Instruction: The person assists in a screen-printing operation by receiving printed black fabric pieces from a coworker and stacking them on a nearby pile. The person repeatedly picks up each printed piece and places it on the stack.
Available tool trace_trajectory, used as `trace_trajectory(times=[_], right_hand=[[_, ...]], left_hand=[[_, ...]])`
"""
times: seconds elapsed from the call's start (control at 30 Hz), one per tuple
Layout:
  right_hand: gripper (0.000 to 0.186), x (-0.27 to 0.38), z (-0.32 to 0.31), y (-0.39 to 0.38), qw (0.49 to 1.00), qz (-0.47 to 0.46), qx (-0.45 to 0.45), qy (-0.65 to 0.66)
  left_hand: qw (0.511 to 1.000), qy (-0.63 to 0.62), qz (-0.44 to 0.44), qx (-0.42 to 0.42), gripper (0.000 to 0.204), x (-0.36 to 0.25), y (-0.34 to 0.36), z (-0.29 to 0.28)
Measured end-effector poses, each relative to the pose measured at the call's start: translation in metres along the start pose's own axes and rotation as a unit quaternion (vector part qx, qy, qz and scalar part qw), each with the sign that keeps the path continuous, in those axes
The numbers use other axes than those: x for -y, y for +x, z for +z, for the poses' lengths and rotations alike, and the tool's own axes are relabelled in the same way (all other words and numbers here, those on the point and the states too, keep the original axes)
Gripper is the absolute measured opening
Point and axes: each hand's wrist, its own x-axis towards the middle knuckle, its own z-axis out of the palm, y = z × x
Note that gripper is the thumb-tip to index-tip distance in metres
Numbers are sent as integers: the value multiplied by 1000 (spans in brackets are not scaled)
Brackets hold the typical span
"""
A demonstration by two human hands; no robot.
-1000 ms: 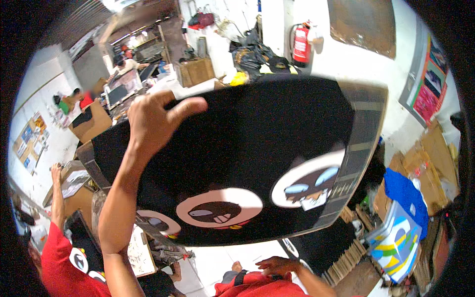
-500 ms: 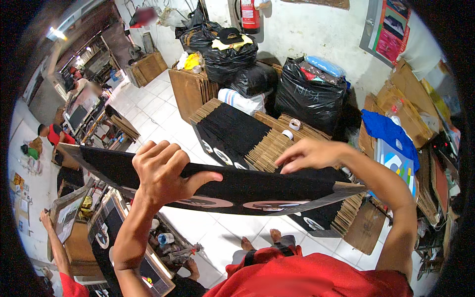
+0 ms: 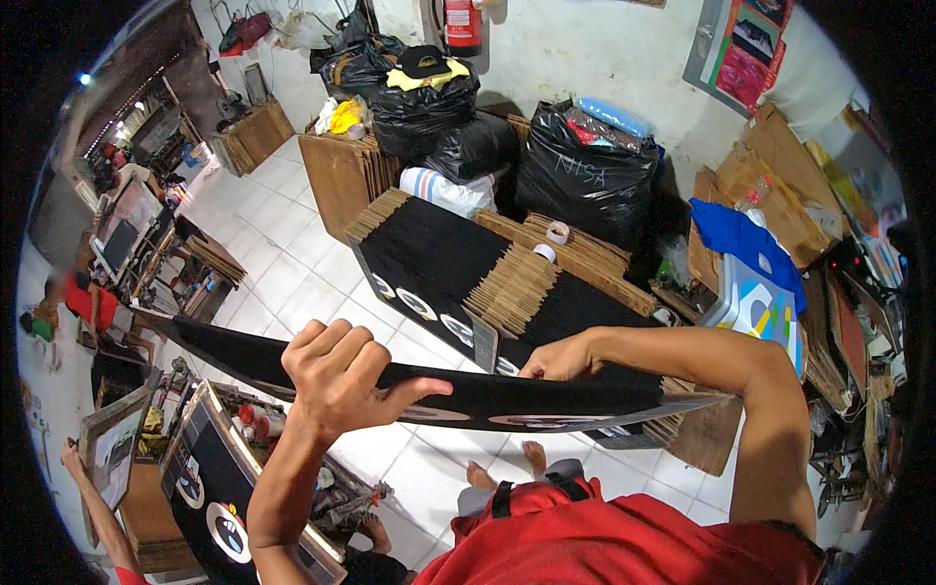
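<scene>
A long board covered in black fabric (image 3: pixel 468 387) with pale round prints spans the space before me, tilted. My left hand (image 3: pixel 341 375) is wrapped over its upper edge, thumb stretched along the fabric. Behind that same edge, my right hand (image 3: pixel 565 359) is lowered with fingers curled together; the board partly hides them, and what they pinch, if anything, cannot be made out. Just beyond stands a row of upright boards (image 3: pixel 514 290), dressed in black fabric with white round prints on their ends.
Black bags (image 3: pixel 585 175) are piled by the wall under a fire extinguisher (image 3: pixel 462 27). Cardboard and a blue cloth (image 3: pixel 746 249) crowd the right. At lower left, a co-worker's hand (image 3: pixel 73 453) touches a framed screen (image 3: pixel 117 439); another printed black board (image 3: pixel 219 487) lies nearby.
My right hand has come down behind the board's upper edge, and its fingers have curled in. The board and my left hand sit slightly lower in view; the left grip is unchanged.
</scene>
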Motion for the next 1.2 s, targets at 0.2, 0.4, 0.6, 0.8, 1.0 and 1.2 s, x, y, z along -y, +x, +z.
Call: trace_trajectory(times=[0.2,0.4,0.6,0.8,1.0,1.2], right_hand=[[19,8,-27,-31,986,-51,-118,-102],[18,81,-42,-129,881,-198,-374,-211],[18,123,23,-184,891,-273,-223,-287],[30,131,22,-184,895,-196,-261,-305],[36,121,8,-108,851,-167,-307,-392],[22,40,-9,-8,816,-56,-369,-441]], left_hand=[[999,-45,-11,5,65,1,8,24],[997,-71,-10,-8,63,8,21,43],[996,-90,-9,-7,59,17,33,66],[992,-122,-4,-17,57,16,49,91],[990,-136,23,-7,56,6,48,119],[959,-192,-127,165,45,-19,-5,154]])
